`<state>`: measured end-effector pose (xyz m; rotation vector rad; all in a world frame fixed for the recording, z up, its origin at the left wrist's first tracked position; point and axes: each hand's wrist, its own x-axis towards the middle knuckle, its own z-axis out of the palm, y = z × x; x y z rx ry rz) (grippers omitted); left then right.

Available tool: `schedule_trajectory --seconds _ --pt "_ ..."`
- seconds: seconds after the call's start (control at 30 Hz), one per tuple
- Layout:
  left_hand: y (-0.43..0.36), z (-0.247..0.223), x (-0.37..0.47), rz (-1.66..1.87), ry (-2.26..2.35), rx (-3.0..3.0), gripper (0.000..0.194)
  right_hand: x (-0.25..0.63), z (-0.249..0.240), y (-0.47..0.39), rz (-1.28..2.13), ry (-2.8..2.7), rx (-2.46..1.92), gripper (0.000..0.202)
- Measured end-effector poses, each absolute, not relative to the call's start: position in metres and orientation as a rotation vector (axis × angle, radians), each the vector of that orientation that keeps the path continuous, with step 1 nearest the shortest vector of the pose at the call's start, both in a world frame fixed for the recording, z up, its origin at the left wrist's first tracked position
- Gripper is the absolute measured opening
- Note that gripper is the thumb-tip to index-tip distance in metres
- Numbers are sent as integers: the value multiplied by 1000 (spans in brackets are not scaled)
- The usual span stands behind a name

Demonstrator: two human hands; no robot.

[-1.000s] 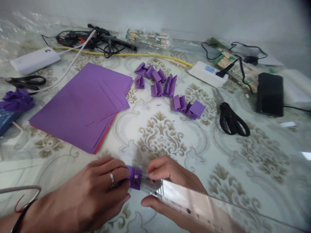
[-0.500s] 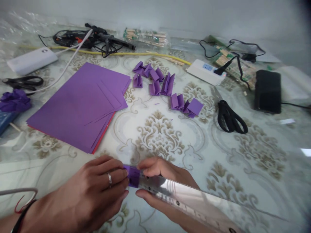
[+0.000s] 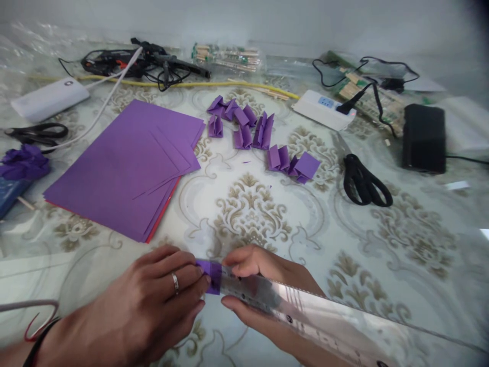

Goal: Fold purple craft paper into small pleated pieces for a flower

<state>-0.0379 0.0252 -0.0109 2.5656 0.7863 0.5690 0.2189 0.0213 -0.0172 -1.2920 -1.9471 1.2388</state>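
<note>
My left hand wears a ring, its fingers closed over a small purple paper piece near the front of the table. In my right hand is a long clear plastic ruler, gripped between thumb and fingers. The ruler's end meets or overlaps the paper's right part, and the rest slants down to the lower right. Several folded purple paper pieces stand farther back in a loose arc. To the left lies a stack of purple sheets with a red edge beneath.
Black-handled scissors lie at right beside a black box-shaped object. A white power strip sits at the back. At left are a white power bank, another pair of scissors and crumpled purple paper.
Both hands have shifted slightly right with the paper and ruler. Less of the paper shows to the left of the ruler's end, and the left fingertips reach farther over it.
</note>
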Motion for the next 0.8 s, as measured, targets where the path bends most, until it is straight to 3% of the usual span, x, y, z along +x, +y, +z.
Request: schedule_trajectory --seconds 0.8 --pt "25 -11 -36 551 792 2569 14 228 -11 20 1267 -2061 -1335 22"
